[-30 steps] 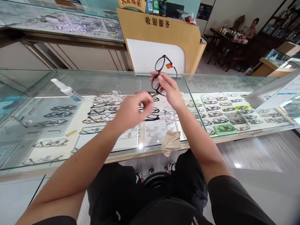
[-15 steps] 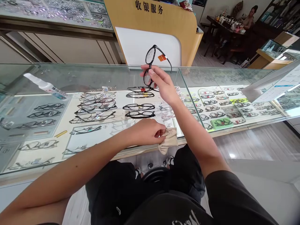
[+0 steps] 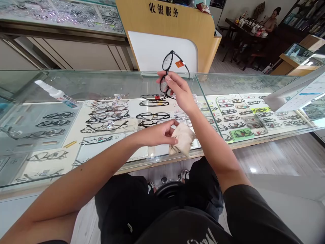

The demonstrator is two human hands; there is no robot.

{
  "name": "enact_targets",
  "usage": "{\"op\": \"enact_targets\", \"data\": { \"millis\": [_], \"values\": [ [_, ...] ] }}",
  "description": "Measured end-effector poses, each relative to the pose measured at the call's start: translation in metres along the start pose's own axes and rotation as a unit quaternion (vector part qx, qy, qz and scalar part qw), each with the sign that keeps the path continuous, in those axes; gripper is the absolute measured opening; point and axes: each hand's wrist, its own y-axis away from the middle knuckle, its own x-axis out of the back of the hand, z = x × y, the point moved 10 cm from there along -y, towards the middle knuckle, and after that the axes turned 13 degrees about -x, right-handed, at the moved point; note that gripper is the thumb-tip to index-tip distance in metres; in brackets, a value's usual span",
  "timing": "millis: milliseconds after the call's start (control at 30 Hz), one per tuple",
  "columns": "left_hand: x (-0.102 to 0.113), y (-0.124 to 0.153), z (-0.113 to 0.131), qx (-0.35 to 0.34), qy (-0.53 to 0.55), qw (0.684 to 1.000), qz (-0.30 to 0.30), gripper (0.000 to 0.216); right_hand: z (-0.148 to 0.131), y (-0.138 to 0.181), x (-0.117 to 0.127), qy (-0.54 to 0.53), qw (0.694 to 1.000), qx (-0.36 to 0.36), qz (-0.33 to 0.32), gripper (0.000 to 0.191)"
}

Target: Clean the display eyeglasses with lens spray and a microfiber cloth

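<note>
above the glass worktop [image 3: 130, 83], toward its far side, you hold a pair of black glasses [image 3: 168, 61] in your right hand [image 3: 180, 89]. they are turned on end, one lens above the other, with your thumb and fingers closed around the lower lens and the bridge. an orange tag [image 3: 179, 63] hangs on the side arm that reaches out to the right.

nearer to you, your left hand [image 3: 158, 134] pinches the left side of a bunched beige cloth [image 3: 182, 139], over the near edge of the worktop; whether the cloth touches the glass, you cannot tell. your two hands are apart, and cloth and glasses do not touch.

under the glass, other frames [image 3: 153, 115] lie in rows to the left, middle and right. at the far left you have a white spray bottle [image 3: 58, 95], and at the right a white sign [image 3: 297, 95]. beyond the worktop is a wooden desk [image 3: 165, 25].
</note>
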Motion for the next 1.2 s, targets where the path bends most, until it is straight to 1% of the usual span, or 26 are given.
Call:
{"op": "enact_targets", "data": {
  "millis": [67, 133, 200, 233, 300, 400, 500, 567, 633, 733, 800, 933, 1100, 1200],
  "values": [
    [-0.005, 0.000, -0.005, 0.005, 0.023, 0.999, -0.036, 0.057, 0.001, 0.000, 0.000, 0.006, 1.000, 0.000, 0.000, 0.050],
    [-0.008, 0.000, -0.007, 0.009, 0.033, 0.997, -0.064, 0.046, 0.001, 0.000, 0.000, 0.007, 1.000, 0.003, -0.001, 0.052],
    [-0.008, 0.001, -0.007, 0.016, 0.037, 0.996, -0.077, 0.035, 0.001, 0.000, 0.001, 0.002, 1.000, 0.005, -0.001, 0.053],
    [-0.007, 0.002, -0.007, 0.019, 0.041, 0.996, -0.075, 0.032, 0.001, 0.000, 0.001, -0.001, 1.000, 0.004, 0.001, 0.053],
    [-0.001, 0.003, -0.004, 0.019, 0.056, 0.997, -0.053, 0.033, 0.002, 0.000, 0.002, -0.003, 1.000, -0.001, 0.004, 0.054],
    [0.013, 0.004, 0.001, 0.008, 0.078, 0.997, 0.004, 0.038, 0.002, -0.001, 0.002, -0.005, 1.000, -0.004, 0.003, 0.053],
    [0.026, 0.004, 0.008, -0.027, 0.128, 0.989, 0.064, 0.042, 0.003, -0.002, 0.002, -0.007, 1.000, 0.002, 0.003, 0.053],
    [0.030, 0.003, 0.015, -0.059, 0.177, 0.979, 0.084, 0.049, 0.005, -0.002, 0.003, -0.008, 1.000, 0.004, 0.007, 0.053],
    [0.031, 0.003, 0.021, -0.079, 0.203, 0.972, 0.085, 0.056, 0.007, -0.003, 0.005, -0.010, 1.000, 0.005, 0.016, 0.053],
    [0.031, 0.005, 0.024, -0.089, 0.195, 0.974, 0.079, 0.069, 0.009, -0.003, 0.011, -0.020, 0.999, 0.004, 0.038, 0.051],
    [0.030, 0.005, 0.024, -0.092, 0.187, 0.975, 0.081, 0.074, 0.008, -0.002, 0.016, -0.030, 0.998, 0.007, 0.056, 0.049],
    [0.027, 0.002, 0.024, -0.098, 0.185, 0.974, 0.083, 0.062, -0.002, 0.002, 0.025, -0.037, 0.995, 0.040, 0.087, 0.046],
    [0.023, 0.001, 0.025, -0.093, 0.183, 0.976, 0.066, 0.057, -0.014, 0.008, 0.032, 0.018, 0.992, 0.070, 0.105, 0.057],
    [0.022, 0.002, 0.024, -0.083, 0.187, 0.977, 0.063, 0.046, -0.016, 0.011, 0.035, 0.030, 0.991, 0.075, 0.110, 0.059]
  ]
}}
